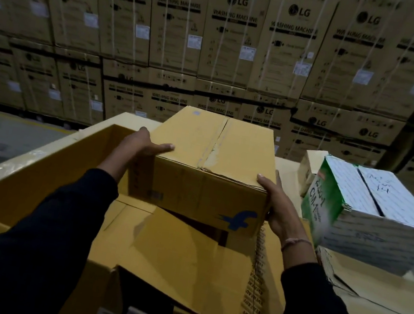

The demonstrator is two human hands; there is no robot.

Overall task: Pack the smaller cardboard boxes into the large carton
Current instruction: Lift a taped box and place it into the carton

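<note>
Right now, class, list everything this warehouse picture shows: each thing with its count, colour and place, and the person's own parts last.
taped box with blue logo: one, tan, held above the large carton at centre.
large carton: one, yellow-brown, open, left wall and flaps showing below the held box.
boxes inside the carton: count unclear, tan, under the held box.
green and white box: one, handwriting on top, right of the held box.
small pale box: one, cream, behind the green and white box.
washing machine cartons: many, brown, strapped, stacked in two rows along the back.
left hand: grips the held box's left edge, dark sleeve.
right hand: grips its right corner, thread on wrist.
</note>
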